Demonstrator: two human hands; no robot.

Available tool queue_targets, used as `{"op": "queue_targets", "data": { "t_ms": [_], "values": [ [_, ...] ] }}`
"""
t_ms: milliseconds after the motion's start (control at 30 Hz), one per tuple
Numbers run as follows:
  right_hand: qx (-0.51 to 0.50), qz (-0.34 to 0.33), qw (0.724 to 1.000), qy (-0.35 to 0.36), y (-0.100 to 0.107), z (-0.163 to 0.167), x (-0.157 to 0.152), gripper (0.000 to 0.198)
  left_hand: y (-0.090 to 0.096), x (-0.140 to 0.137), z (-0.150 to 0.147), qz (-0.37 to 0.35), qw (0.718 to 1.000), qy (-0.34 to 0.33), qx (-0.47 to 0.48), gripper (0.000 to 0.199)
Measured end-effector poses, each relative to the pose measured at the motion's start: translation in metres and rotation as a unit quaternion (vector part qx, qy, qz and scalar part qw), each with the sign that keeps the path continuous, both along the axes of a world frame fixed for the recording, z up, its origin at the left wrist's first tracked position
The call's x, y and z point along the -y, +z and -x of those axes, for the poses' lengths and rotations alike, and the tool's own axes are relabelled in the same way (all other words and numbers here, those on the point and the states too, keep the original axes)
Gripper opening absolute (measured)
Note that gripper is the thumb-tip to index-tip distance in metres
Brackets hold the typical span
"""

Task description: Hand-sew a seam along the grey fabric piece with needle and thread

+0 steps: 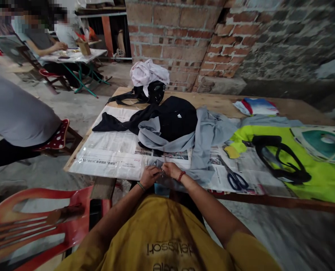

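Close to my body, at the table's front edge, my two hands meet over a grey garment (202, 150). My left hand (149, 177) is closed, its fingers pinching the grey cloth. Right beside it, my right hand (172, 170) is closed with the fingertips pressed together. Something small and pale shows between the hands, too small to name. Beyond them, the grey garment lies crumpled together with a black garment (174, 120) that bears a small white logo. To the right of my right hand, dark-handled scissors (236, 180) rest on newspaper.
Newspaper (110, 165) under clear plastic covers part of the wooden table (212, 98). On the right are a neon yellow garment (325, 188), a black strap (280, 162) and a green-and-white iron (322, 141). A red plastic chair (74, 195) stands at left. People sit further left.
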State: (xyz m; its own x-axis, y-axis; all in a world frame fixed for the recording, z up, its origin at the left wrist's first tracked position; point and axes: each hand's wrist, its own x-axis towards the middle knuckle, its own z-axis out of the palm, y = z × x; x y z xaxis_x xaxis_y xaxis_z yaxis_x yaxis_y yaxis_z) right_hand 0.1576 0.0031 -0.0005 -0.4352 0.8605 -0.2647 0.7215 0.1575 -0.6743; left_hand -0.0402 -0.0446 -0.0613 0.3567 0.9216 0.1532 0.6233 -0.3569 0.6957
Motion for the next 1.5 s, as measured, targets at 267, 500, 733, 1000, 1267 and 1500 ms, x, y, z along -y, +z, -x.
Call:
{"op": "queue_targets", "data": {
  "t_ms": [267, 500, 733, 1000, 1267, 1500],
  "values": [
    [0.021, -0.005, 1.000, 0.007, 0.002, 0.000, -0.001, 0.028, 0.012, 0.000, -0.005, 0.035, 0.998, 0.050, 0.034, 0.011],
    [-0.024, -0.239, 0.966, -0.092, -0.006, -0.041, 0.013, 0.027, 0.021, -0.003, -0.005, 0.064, 0.994, 0.069, 0.053, 0.012],
    [0.008, -0.351, 0.936, 0.012, -0.034, -0.036, 0.062, 0.007, 0.025, -0.003, -0.007, 0.078, 0.992, 0.093, 0.038, 0.014],
    [0.033, -0.341, 0.939, 0.014, -0.041, -0.011, 0.052, 0.014, 0.020, -0.004, -0.004, 0.051, 0.997, 0.051, 0.031, 0.018],
    [0.059, -0.320, 0.944, 0.055, -0.034, -0.016, 0.049, 0.019, 0.019, -0.004, -0.004, 0.048, 0.998, 0.041, 0.031, 0.018],
    [0.091, -0.327, 0.938, 0.074, -0.016, -0.009, 0.050, 0.025, 0.017, -0.005, -0.005, 0.054, 0.995, 0.069, 0.054, 0.018]
  ]
}}
